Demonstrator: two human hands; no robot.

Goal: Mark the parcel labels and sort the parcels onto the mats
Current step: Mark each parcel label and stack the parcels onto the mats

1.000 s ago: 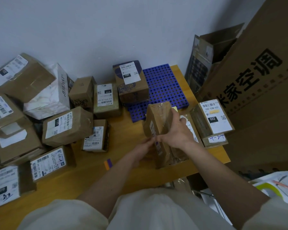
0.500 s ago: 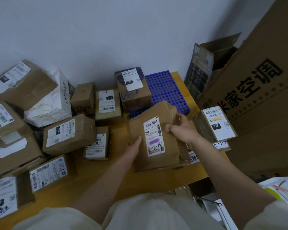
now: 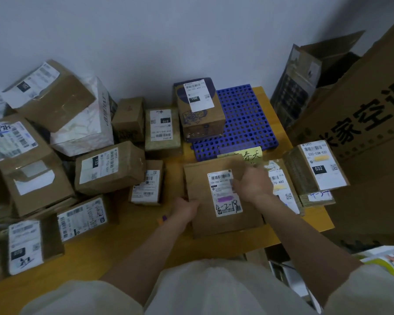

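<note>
Hands [image 3: 251, 184] hold brown parcel [image 3: 221, 196]; boxes [image 3: 109, 170] crowd left, blue mat [image 3: 246, 123] behind.

- Pale, bare wall [image 3: 146, 30] behind the wooden table [image 3: 132, 237]
- Big printed carton [image 3: 362, 123] right of the table
- Open box [image 3: 305, 83] by the table's far right corner
- Dim, even light
</note>
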